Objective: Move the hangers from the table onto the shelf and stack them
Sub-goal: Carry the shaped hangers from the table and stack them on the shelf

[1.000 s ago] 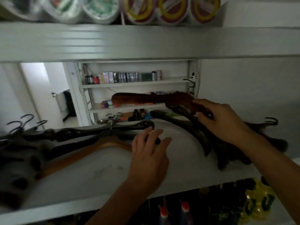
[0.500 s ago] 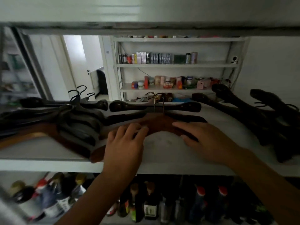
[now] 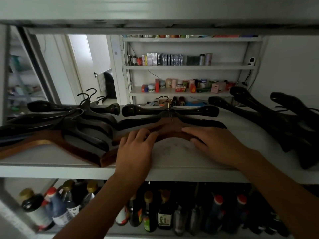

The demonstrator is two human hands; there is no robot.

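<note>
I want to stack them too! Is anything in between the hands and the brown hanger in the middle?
No, nothing is between them. The left hand and the right hand both lie flat on the brown hanger, which already sits on the shelf, in front of a black hanger.

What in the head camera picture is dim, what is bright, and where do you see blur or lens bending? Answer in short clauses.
Head view: the shelf and dark hangers sit in dim light; the doorway behind is bright; far left edge smeared; shelf lines bow from the wide lens; bottles below murky; both hands, left hand and right hand, fairly sharp.
</note>
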